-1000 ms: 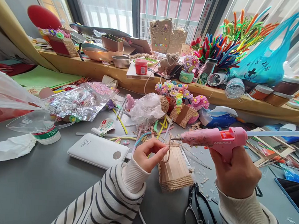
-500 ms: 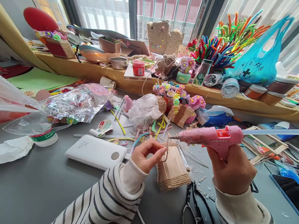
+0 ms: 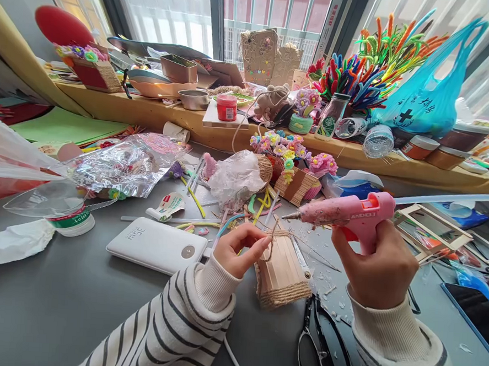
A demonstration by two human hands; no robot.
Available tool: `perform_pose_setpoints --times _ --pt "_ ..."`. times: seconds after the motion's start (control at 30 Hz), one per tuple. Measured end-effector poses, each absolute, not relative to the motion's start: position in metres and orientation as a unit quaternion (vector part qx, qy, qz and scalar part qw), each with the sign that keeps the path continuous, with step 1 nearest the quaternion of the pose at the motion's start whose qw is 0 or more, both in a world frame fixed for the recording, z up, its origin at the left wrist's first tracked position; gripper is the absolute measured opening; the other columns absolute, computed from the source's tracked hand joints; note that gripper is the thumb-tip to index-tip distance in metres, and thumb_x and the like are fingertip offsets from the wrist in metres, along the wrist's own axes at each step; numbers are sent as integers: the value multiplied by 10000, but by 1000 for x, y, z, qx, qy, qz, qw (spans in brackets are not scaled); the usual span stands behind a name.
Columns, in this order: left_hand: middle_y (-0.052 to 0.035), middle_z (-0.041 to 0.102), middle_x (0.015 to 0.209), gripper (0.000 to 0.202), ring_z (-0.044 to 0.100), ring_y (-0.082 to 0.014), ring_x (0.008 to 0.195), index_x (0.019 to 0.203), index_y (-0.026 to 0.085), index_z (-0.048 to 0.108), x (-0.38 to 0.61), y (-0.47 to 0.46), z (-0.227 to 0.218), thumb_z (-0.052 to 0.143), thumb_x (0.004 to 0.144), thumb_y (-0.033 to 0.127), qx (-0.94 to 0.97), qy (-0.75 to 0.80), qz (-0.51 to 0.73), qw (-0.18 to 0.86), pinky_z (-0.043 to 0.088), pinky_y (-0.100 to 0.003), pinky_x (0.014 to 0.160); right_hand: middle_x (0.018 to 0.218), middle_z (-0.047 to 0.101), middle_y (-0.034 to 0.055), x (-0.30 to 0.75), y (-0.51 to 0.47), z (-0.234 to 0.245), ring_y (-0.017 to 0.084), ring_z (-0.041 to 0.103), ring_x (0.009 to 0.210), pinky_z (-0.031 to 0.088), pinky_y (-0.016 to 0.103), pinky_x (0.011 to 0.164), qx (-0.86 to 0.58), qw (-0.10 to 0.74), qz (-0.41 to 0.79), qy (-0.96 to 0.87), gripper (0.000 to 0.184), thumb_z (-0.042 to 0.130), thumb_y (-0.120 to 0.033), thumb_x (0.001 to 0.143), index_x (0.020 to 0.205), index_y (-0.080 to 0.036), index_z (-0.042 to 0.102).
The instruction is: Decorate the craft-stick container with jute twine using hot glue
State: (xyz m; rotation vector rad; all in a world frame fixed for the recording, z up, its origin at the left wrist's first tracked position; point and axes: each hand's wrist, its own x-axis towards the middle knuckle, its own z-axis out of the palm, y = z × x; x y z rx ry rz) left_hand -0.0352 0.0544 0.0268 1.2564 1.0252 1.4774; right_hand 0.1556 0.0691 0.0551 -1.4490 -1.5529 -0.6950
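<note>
Between the thumb and forefinger of my left hand (image 3: pixel 240 252) a piece of brown twine (image 3: pixel 272 242) is pinched, its end sticking up. Just right of those fingers lies a small wooden-stick piece (image 3: pixel 283 268), wrapped with twine along its near edge and near its far end. My right hand (image 3: pixel 378 266) is closed around the handle of a pink hot glue gun (image 3: pixel 346 211). The gun's nozzle points left, a little above and right of the twine, apart from it. A clear glue stick (image 3: pixel 450 199) runs out of its back.
Black scissors (image 3: pixel 321 342) lie in front of the wooden piece. A white power bank (image 3: pixel 158 245) with a cable sits left of my left hand. Wooden frames (image 3: pixel 428 230) and a phone (image 3: pixel 474 318) lie at right. Craft flowers (image 3: pixel 283 149) and a twine ball (image 3: pixel 264 170) stand behind.
The glue gun has tilted and its nozzle has drawn slightly back from the twine, up toward the right. My left hand keeps its pinch, nearly still.
</note>
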Motion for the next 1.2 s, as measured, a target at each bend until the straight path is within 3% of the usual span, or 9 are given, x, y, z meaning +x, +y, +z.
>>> perform_pose_setpoints --times 0.17,0.37,0.77,1.2 --pt "21 505 548 115 442 -82 527 605 143 588 -36 56 25 627 650 242 501 418 600 462 356 -208 526 589 453 26 157 69 60 127 425 537 316 256 485 -575 399 -275 -659 264 548 -411 693 616 -164 494" --pt "20 509 551 118 443 -81 528 608 140 588 -36 56 25 626 649 244 499 420 599 465 351 -207 524 474 391 -24 156 70 56 83 330 403 234 237 402 -578 414 -283 -644 289 563 -412 687 709 -124 558" --pt "16 521 561 108 457 -82 540 607 132 594 -36 55 26 629 640 228 493 419 602 468 361 -204 529 468 396 -20 151 70 52 93 337 386 259 232 384 -606 405 -234 -643 345 478 -502 705 670 -161 519" --pt "18 519 561 110 456 -78 534 608 131 592 -35 54 25 629 638 230 490 420 604 469 365 -199 525 561 554 64 153 68 47 142 477 447 293 254 411 -587 408 -241 -657 400 473 -436 774 922 -85 594"
